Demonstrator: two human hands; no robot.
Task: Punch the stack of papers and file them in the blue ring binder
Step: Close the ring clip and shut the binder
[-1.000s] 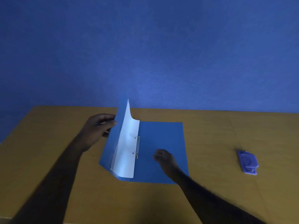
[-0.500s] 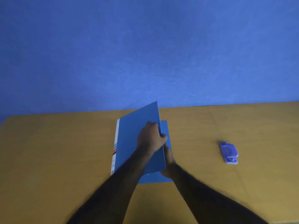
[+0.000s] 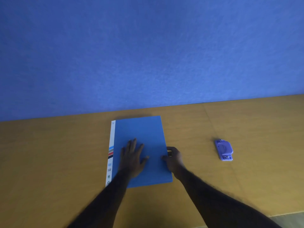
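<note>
The blue ring binder (image 3: 143, 130) lies closed and flat on the wooden table (image 3: 49, 153), its white labelled spine strip on the left. My left hand (image 3: 132, 157) rests palm down on the cover with fingers spread. At the binder's right edge sits my right hand (image 3: 173, 159), its thumb on the cover and its fingers curled at the edge. The papers are hidden inside the closed binder. A purple hole punch (image 3: 224, 150) lies on the table to the right, apart from both hands.
A blue wall (image 3: 148, 46) rises directly behind the table's far edge. The table's near edge shows at the bottom right corner, with floor beyond it.
My left hand swung the front cover over from the left and pressed it flat, so the binder went from open to closed. My right hand slid out to the binder's right edge.
</note>
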